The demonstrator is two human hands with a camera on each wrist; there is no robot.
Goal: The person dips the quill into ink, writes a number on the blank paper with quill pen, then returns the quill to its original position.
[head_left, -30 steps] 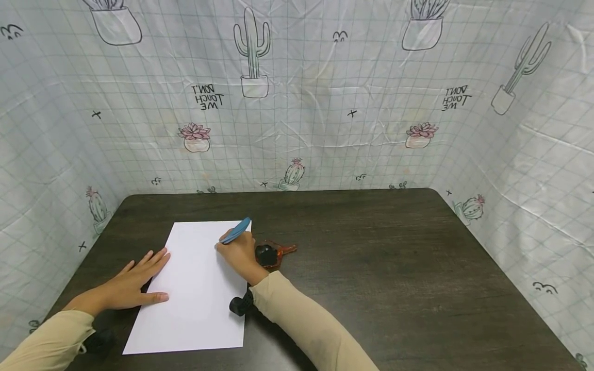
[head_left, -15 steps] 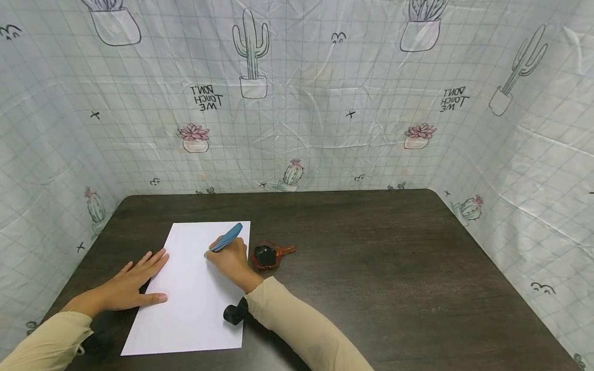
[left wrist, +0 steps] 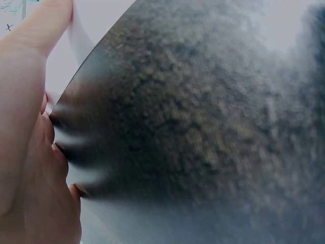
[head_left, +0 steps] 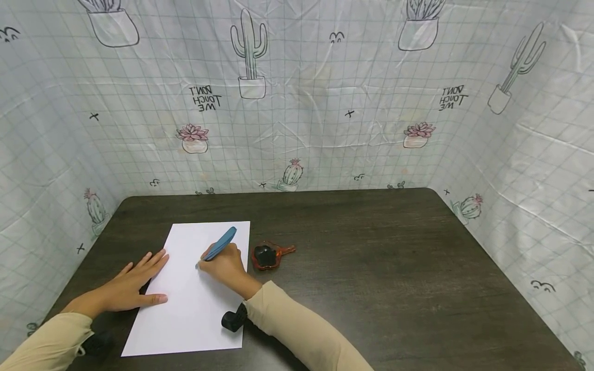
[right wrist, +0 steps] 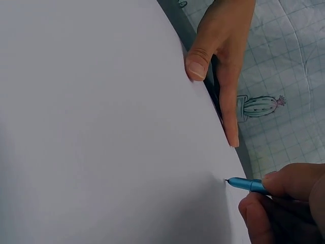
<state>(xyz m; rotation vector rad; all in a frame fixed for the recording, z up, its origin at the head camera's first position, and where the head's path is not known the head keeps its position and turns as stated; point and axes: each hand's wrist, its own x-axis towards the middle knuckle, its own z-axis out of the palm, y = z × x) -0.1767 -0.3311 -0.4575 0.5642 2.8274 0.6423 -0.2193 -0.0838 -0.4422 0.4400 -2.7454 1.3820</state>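
Pinching hand: the right hand grips the blue pen low on its barrel, thumb and fingers closed round it
Left hand: the left hand lies at the left edge of the white sheet, its fingers straight and spread, the thumb resting on the paper and the longest fingertips reaching the edge
Blue pen: slanted, tip down, over the upper half of the white sheet and about midway across; the tip is at the paper or just above it, I cannot tell which
White sheet: flat on the dark table, taller than wide; no mark can be made out, though the right hand covers part of it
Amber object: the amber object, with a dark round middle, sits just right of the white sheet, untouched by either hand
Step in hand: by my reading, putting pen to paper, barely begun, with the left hand acting as a paperweight
Next move: it would call for light, even pressure at the tip and a small stroke from fingers and wrist, while the left thumb keeps the white sheet from sliding
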